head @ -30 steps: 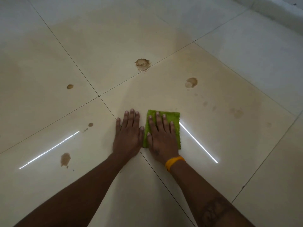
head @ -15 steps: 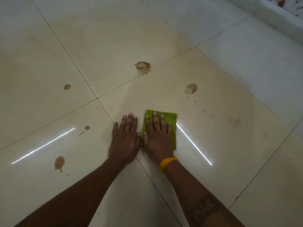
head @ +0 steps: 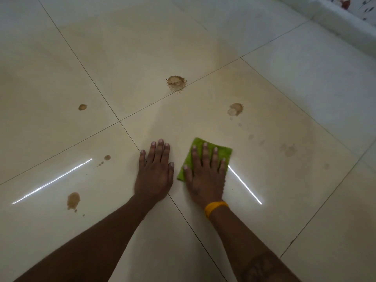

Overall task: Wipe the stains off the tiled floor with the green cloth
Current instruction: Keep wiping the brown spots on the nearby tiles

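A folded green cloth (head: 221, 152) lies flat on the cream tiled floor (head: 305, 200). My right hand (head: 205, 176) presses on it with straight, spread fingers and covers most of it. My left hand (head: 154, 174) rests flat on the bare tile a little to its left, apart from the cloth. Brown stains dot the floor: a large splat (head: 176, 83) ahead on a grout line, a ringed one (head: 235, 109) ahead right, a small spot (head: 82, 107) far left, a blotch (head: 73, 200) near left, and faint marks (head: 289, 149) to the right.
A white raised ledge (head: 345, 23) runs along the top right corner, with patterned material behind it. Two bright light reflections streak the glossy tiles beside my hands. Small droplets (head: 104, 159) lie left of my left hand.
My right hand has slid the cloth to the right, opening a gap between my two hands. The left hand stays flat in about the same spot.
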